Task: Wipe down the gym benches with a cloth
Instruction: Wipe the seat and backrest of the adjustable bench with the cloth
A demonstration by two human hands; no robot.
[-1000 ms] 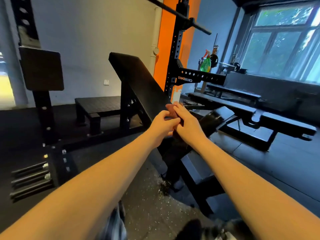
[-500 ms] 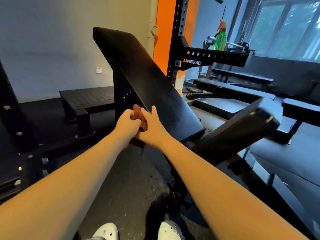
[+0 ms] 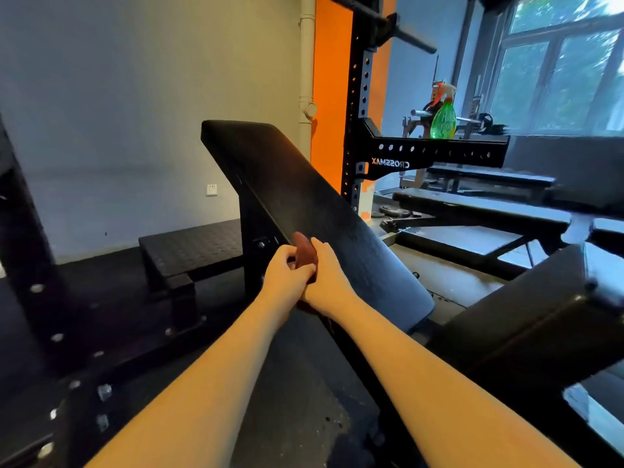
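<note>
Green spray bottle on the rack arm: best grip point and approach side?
Probably the narrow neck just under the orange trigger head: the green spray bottle stands upright on the rack arm and its body bulges below. Come from the near, open side; gear crowds behind it.

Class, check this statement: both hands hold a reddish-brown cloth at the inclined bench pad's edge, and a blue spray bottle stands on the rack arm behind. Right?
No: the spray bottle is green, not blue, per the head view. Otherwise right: left hand and right hand hold the reddish-brown cloth at the edge of the inclined bench pad, bottle on the rack arm behind.
</note>
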